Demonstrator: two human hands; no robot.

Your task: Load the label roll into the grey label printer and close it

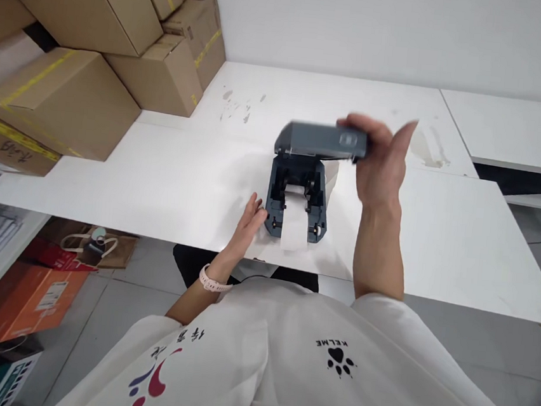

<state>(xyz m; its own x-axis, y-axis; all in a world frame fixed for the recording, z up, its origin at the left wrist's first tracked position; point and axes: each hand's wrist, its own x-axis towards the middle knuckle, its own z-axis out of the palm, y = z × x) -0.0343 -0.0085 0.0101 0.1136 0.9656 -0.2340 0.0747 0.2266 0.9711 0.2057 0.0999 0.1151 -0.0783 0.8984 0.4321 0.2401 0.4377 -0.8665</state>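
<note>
A dark grey label printer [298, 200] stands on the white table [167, 180] in front of me, its lid [322, 141] swung up. White paper [294, 221] runs from the roll inside out over the front. My right hand [382, 163] grips the right end of the raised lid, fingers curled round it. Flat on the table, my left hand [248, 221] rests against the printer's lower left corner with fingers stretched out. A pale watch sits on that wrist.
Stacked cardboard boxes [99, 40] with yellow tape fill the table's left and back left. A second white table [517, 128] stands at the right. On the floor at the left lie an orange box [26, 297] and a paper bag [97, 244].
</note>
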